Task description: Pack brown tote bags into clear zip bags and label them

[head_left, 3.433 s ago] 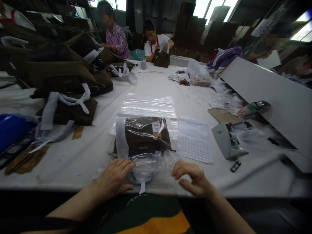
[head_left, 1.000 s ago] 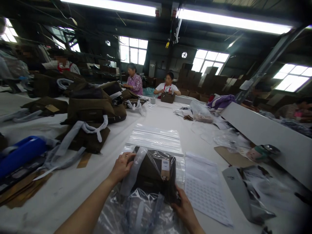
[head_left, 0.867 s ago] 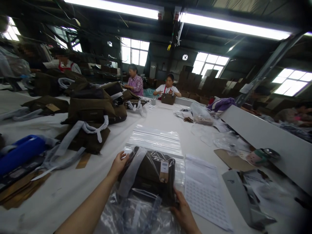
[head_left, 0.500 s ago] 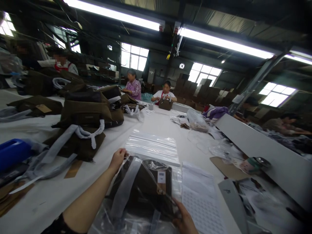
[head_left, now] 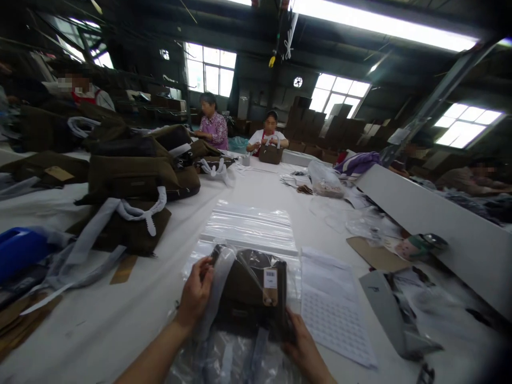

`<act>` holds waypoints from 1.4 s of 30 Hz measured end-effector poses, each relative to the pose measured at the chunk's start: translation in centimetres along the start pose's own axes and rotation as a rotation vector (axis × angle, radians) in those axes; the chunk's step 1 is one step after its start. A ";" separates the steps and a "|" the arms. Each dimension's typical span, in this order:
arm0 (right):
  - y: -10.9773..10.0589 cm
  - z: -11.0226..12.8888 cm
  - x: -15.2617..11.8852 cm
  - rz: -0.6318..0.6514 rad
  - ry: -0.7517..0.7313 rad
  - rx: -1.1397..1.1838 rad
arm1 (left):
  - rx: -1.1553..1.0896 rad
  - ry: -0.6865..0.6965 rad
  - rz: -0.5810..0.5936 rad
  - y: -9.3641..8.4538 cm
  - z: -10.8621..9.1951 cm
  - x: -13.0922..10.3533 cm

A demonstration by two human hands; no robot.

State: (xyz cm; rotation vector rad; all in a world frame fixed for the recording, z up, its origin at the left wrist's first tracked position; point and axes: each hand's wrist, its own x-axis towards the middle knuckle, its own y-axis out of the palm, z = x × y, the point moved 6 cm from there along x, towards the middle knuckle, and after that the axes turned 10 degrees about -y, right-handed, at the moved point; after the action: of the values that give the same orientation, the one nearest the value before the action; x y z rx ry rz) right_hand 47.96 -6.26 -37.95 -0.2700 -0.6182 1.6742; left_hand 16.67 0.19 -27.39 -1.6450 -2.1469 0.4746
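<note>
A dark olive handbag (head_left: 244,290) lies in front of me inside a clear plastic bag (head_left: 250,226), whose flat top end stretches away over the table. A paper tag with a barcode label (head_left: 270,282) shows on the handbag's right part, and a pale wrapped strap (head_left: 220,282) runs down its left. My left hand (head_left: 196,293) is closed on the handbag's upper left edge, fingers curled over the plastic. Lower down, my right hand (head_left: 298,338) grips the right edge through the plastic; some of its fingers are hidden beneath.
Olive handbags (head_left: 132,176) are heaped on the left. A blue object (head_left: 24,250) sits at the left edge. To the right lie a printed sheet (head_left: 332,309), a grey device (head_left: 386,309) and a jar (head_left: 424,245). Co-workers (head_left: 212,125) sit farther back.
My left hand has moved from the plastic bag's left edge onto the handbag's upper left side. My right hand still holds the right side. The view has tilted slightly downward.
</note>
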 end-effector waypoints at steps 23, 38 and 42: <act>-15.2 -5.3 -3.8 -0.538 0.152 -0.176 | -0.105 -0.716 0.758 31.9 -8.1 -2.1; -15.6 -5.2 1.1 -0.529 0.383 -0.214 | -0.588 -0.706 1.119 34.4 -10.3 -5.5; -16.0 -4.1 1.0 -0.508 0.399 -0.168 | -0.601 -0.635 1.167 34.0 -10.8 -5.7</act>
State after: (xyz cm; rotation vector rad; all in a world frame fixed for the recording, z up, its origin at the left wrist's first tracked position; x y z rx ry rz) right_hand 63.26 -2.90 -32.55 -0.5080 -0.4746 1.0436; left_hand 51.73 3.58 -35.31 -3.4324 -1.4592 0.7702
